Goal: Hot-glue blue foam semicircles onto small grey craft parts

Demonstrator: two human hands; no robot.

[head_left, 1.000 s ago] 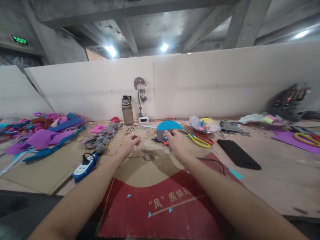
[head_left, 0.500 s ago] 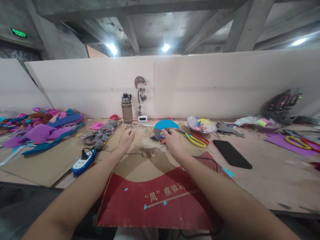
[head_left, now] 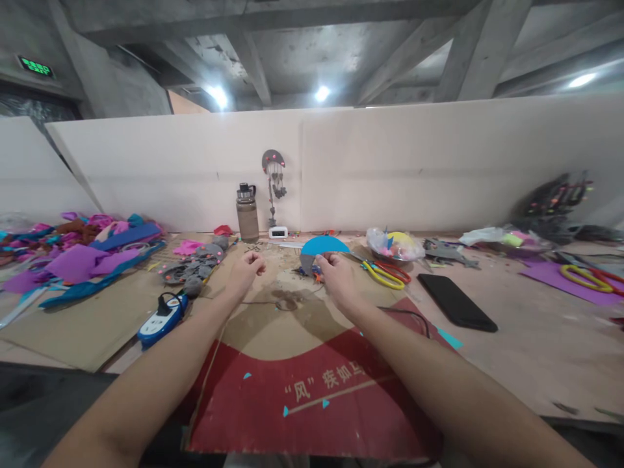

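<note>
My right hand [head_left: 337, 278] pinches the edge of a rounded blue felt piece [head_left: 324, 245] with a grey crescent-shaped part [head_left: 307, 262] along its lower left side. It is held up above the cardboard [head_left: 277, 341]. To the left, my left hand [head_left: 247, 270] hovers apart from the felt, thumb and fingers curled together; anything between them is too small or hidden to make out. Behind the felt, small dark and orange bits are partly covered. Yellow-handled scissors [head_left: 384, 275] lie right of my right hand.
A drinking bottle [head_left: 247, 218] and small white clock [head_left: 277, 232] stand by the partition. Left are a power strip [head_left: 162, 320], grey felt pieces [head_left: 192, 265] and colourful felt scraps [head_left: 78, 260]. On the right lie a black phone [head_left: 455, 302] and a plastic-wrapped bowl [head_left: 394, 245].
My left hand has turned slightly, its fingers still curled. My right hand keeps the blue felt in almost the same spot. The view has shifted a little.
</note>
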